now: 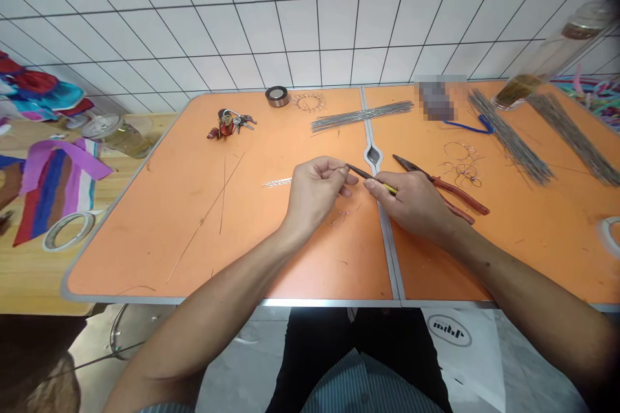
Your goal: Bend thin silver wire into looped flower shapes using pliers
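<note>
The slim tool [360,173] is held above the orange table [271,251]. The right hand [413,197] grips its yellow shaft; the left hand [317,186] pinches finger and thumb together at its dark tip, any held piece too small to tell. Light, steady pressure should serve best.

I wear a shirt [375,390] of muted blue-green cloth with fine, pale stripes running lengthwise, its front edge coming to a small peak over my lap, and a short sleeve [167,408] in the same striped cloth just shows on my left side. Below it my trousers [314,358] are plain black, with wide legs. My left grip [314,190] and right grip [411,200] are both bare, as are my forearms, the right one marked by a small spot.
</note>
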### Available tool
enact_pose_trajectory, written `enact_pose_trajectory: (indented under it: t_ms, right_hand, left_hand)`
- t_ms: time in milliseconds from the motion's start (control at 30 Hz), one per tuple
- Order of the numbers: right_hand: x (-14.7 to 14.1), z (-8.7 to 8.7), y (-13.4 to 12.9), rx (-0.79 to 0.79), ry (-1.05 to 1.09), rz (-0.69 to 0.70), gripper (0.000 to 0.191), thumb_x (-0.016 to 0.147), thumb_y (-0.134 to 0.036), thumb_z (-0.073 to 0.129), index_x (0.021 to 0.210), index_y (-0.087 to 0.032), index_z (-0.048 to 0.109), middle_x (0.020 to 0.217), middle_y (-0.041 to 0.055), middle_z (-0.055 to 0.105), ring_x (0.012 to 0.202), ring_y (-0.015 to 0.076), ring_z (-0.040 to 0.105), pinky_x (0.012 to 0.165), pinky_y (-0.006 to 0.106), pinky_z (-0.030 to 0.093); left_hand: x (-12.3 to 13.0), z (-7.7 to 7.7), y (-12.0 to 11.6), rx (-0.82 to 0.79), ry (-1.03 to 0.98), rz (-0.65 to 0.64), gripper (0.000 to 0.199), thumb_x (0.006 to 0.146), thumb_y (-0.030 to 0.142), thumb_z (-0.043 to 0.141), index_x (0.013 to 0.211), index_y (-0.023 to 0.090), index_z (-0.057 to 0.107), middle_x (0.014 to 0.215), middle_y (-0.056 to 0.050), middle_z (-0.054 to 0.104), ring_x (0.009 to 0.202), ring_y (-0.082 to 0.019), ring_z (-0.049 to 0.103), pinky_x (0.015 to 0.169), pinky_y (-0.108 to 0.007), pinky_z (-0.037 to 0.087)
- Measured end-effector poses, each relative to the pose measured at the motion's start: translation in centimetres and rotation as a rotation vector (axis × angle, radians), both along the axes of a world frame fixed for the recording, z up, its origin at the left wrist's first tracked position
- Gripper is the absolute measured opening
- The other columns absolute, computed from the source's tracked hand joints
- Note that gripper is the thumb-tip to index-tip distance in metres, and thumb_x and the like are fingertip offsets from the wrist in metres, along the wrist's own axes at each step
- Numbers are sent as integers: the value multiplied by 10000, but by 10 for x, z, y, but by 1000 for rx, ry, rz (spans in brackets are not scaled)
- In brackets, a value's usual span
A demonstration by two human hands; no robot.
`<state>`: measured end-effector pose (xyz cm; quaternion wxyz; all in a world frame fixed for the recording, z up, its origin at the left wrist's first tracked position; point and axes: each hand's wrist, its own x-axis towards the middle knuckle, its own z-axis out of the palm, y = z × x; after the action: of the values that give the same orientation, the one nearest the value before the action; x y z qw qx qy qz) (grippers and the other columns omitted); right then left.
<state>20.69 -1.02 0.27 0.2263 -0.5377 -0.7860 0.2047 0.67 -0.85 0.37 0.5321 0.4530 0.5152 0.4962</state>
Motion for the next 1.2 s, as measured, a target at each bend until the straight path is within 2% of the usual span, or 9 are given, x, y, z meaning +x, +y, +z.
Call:
enact_pose_trajectory:
  t_ms: [200,333,533,600,700,833,967,1100,1200]
  right_hand:
    - [-2,-3,-1,1,-40,-20,498,1086,-538,482,692,-244,398,591,-2,443,579,168,342,611,374,214]
    - [1,-3,3,3,-56,16,484,1107,-537,461,726,-240,421,655,10,523,618,176,392,634,374,240]
    - [31,2,13,-17,-154,91,427,1114,-589,513,940,-245,698,940,58,754,848,246,644,689,368,351]
    - [44,-3,9,20,-252,140,413,1100,-611,558,1018,-255,750,998,71,765,910,269,679,692,369,371]
    - [62,-14,0,88,-374,222,364,1083,-559,628,986,-240,773,975,86,751,882,271,685,731,389,422]
    - [71,-21,-11,211,-365,278,220,1065,-430,684,1027,-237,783,1052,110,755,948,303,711,810,438,512]
    - [49,-12,-11,497,-72,195,137,1066,-260,677,1164,-242,771,1129,120,779,1088,314,741,937,460,584]
    - [9,-8,1,732,-24,312,164,1065,-171,654,1150,-232,780,1050,97,796,967,264,731,845,408,574]
    - [-10,-12,10,774,-31,379,209,1074,-141,613,1050,-234,799,1064,75,821,946,227,737,809,373,546]
  left_hand:
    - [1,0,0,-1,1,8,101,921,218,747,845,152,744,826,-81,839,571,-118,688,603,-243,521]
    - [-3,-2,3,1,0,-19,123,923,259,767,863,153,749,851,-86,849,586,-116,703,603,-233,517]
    - [-18,-8,17,-80,-196,-91,165,876,290,831,935,163,744,913,-97,863,648,-125,758,623,-217,550]
    - [-21,-10,21,-113,-270,-117,204,857,291,858,966,172,734,925,-92,865,678,-132,778,642,-216,567]
    - [-22,-11,24,-126,-343,-148,237,853,285,876,997,178,722,929,-87,864,699,-140,790,663,-222,584]
    - [-21,-8,22,-173,-385,-175,192,872,241,851,975,176,702,930,-92,863,715,-154,799,680,-230,594]
    - [-18,-6,19,-243,-428,-199,117,906,191,792,915,170,678,957,-104,866,738,-168,808,723,-254,611]
    - [-15,-4,18,-317,-498,-152,112,924,145,757,870,168,662,922,-95,855,777,-171,808,755,-260,614]
    - [-13,-1,18,-381,-570,-146,130,930,125,748,846,165,657,841,-63,818,713,-145,767,728,-248,603]
